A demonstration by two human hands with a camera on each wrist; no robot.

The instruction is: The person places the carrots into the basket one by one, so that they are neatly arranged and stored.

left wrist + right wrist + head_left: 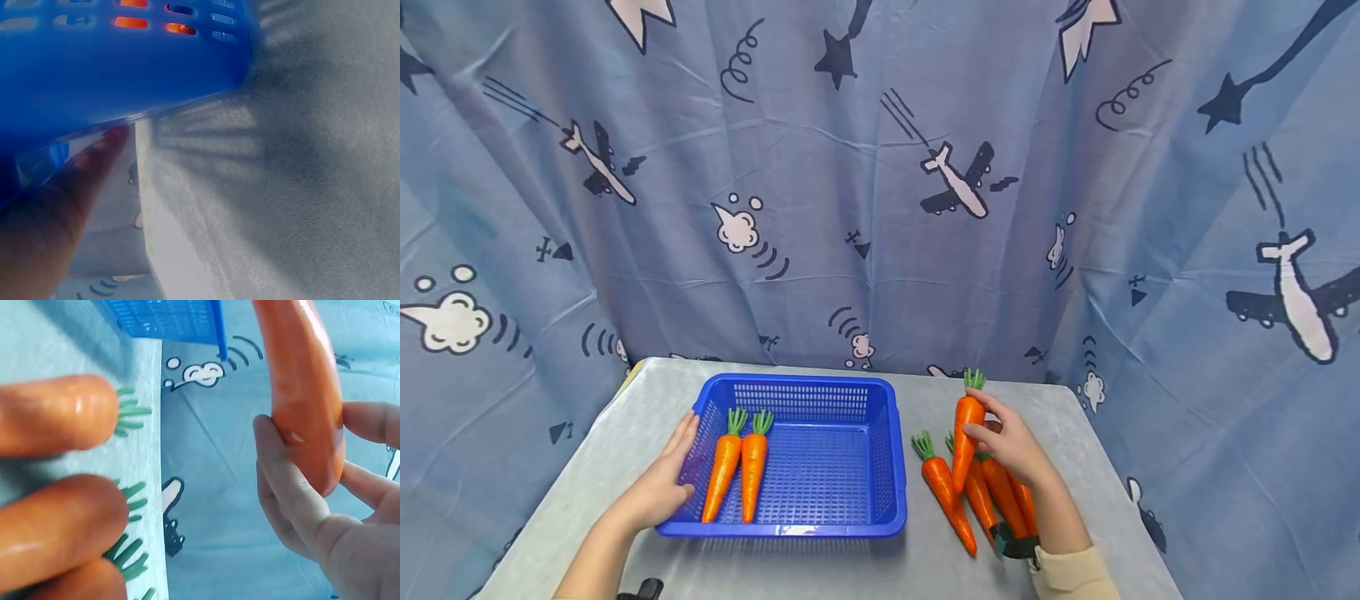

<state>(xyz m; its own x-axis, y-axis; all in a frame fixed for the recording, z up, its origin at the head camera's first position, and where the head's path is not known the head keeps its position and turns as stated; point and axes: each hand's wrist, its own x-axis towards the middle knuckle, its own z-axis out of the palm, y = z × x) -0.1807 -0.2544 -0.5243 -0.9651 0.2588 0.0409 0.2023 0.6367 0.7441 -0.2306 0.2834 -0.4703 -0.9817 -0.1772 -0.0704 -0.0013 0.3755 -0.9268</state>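
My right hand (1011,442) pinches an orange carrot (967,433) with green tops between thumb and fingers, raised over a group of carrots (951,500) on the table. The right wrist view has the held carrot (306,394) upright in the fingers, its green top out of sight. On the left, my left hand (658,487) lies along the side of a blue plastic basket (898,467), fingers extended. Close up, a digit of the left hand (44,231) touches the basket's edge (125,69). Two carrots (724,467) lie side by side in the basket's left part.
The table (805,571) has a pale grey cover. Several carrots lie under and beside the right forearm, partly hidden by it. A blue patterned curtain (820,292) hangs behind and at both sides. A small dark object (650,588) shows at the lower edge, near the left forearm.
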